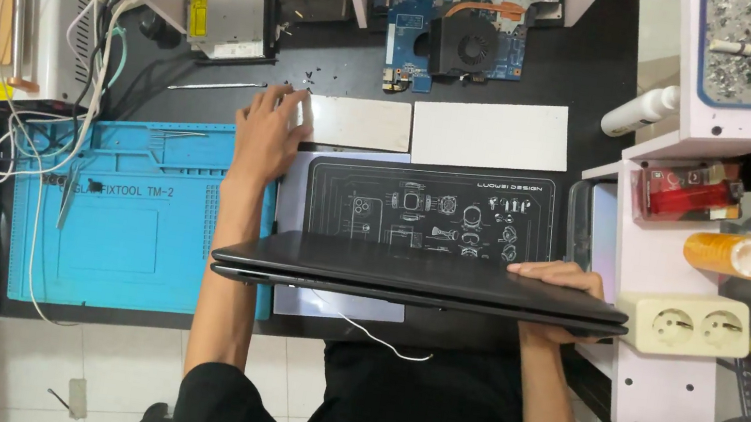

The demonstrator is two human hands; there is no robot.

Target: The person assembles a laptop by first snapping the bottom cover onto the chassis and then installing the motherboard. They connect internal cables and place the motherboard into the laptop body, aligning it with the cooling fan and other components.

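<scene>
The laptop (419, 281) is black. The work mat (126, 210) is bright blue. The other mat (434, 210) is black with thin white line drawings of small parts. Two flat plates (489, 131) are white. The circuit board (461, 22) is blue with a black fan. The shelf (680, 273) is pale pink. The tape roll (732, 253) is orange. The little box (687, 191) is red.

Black desk (600, 76): blue mat (140, 217), circuit board (460, 27), white plates (489, 134).
</scene>
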